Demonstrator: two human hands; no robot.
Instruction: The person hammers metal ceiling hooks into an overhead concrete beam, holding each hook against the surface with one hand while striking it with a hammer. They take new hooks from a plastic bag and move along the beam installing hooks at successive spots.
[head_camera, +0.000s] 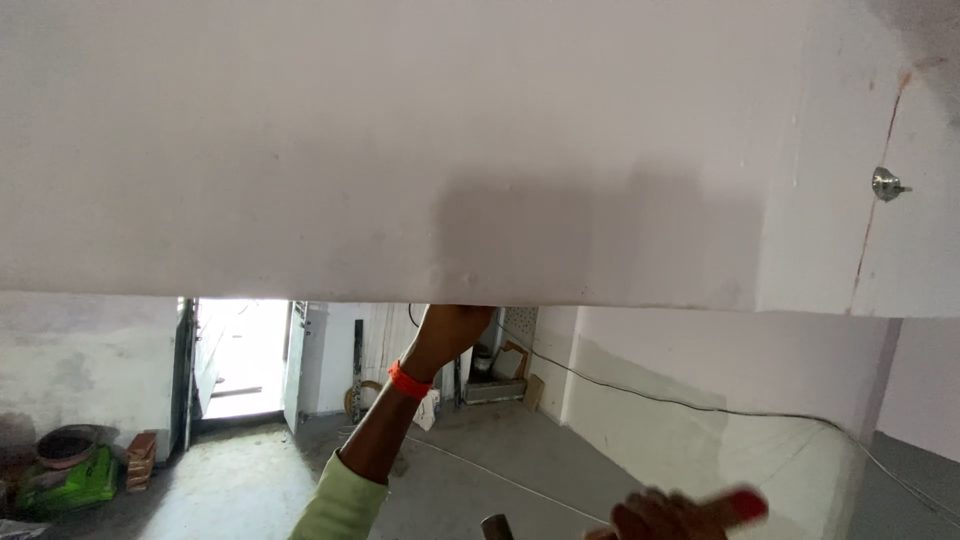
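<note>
A large white board (400, 150) fills the upper half of the head view. My left hand (450, 328) is raised to its lower edge, and the fingers are hidden behind that edge. An orange band (408, 380) circles that wrist above a light green sleeve (340, 505). At the bottom of the view my right hand (660, 518) is blurred and closed around a red-handled tool (738, 506). A dark metal piece (497, 526) shows to its left; whether it belongs to the tool I cannot tell.
A metal fastener (886, 184) sticks out of the board at the right, beside a thin orange line. Below are a bright doorway (240, 360), a green sack (70, 482), stacked bricks (140, 458), a dark basin (66, 442) and a cable (700, 405) along the wall.
</note>
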